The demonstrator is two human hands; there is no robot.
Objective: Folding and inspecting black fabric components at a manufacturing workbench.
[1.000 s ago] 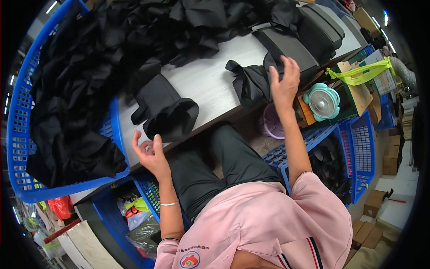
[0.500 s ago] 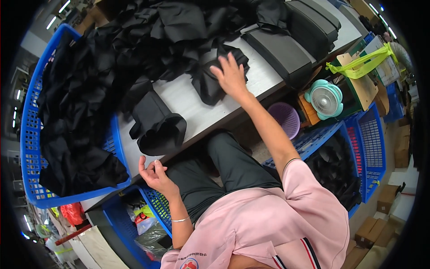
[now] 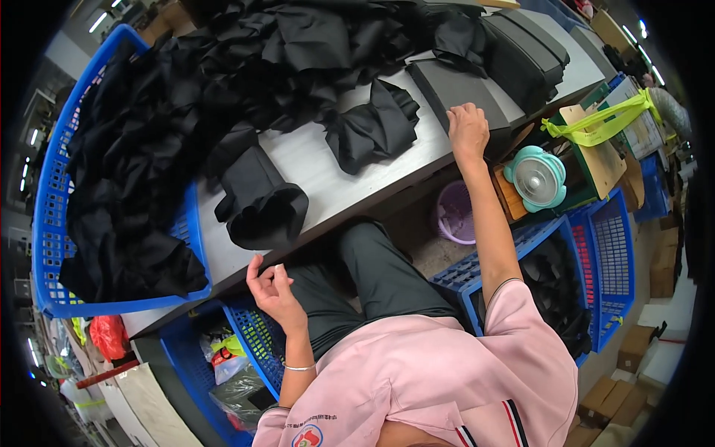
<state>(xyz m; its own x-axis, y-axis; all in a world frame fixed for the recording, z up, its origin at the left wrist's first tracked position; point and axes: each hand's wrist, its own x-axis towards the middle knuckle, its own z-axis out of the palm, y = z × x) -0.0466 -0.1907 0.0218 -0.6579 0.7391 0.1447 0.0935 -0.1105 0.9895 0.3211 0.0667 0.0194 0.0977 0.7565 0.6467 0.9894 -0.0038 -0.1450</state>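
My right hand (image 3: 468, 132) is at the near end of a stack of dark grey panels (image 3: 454, 86), its fingers bent together over the corner. Whether they pinch the top panel is hidden. Left of it, a crumpled black fabric piece (image 3: 372, 130) lies on the table, untouched. My left hand (image 3: 277, 293) hovers over my lap by the table's front edge, fingers apart and loosely curled, holding nothing. Just above it, a black fabric piece with a rounded, open end (image 3: 264, 205) lies on the table edge.
Black fabric (image 3: 298, 45) is heaped along the far side and fills a blue basket (image 3: 46, 246) at left. More dark panels (image 3: 525, 56) are stacked at back right. Below the table's right side are a purple basket (image 3: 456, 214), a teal fan (image 3: 535, 179) and blue crates (image 3: 611, 253).
My right hand has left the crumpled black piece and moved right to the grey panel stack, its fingers now bent in. My left hand has shifted slightly right.
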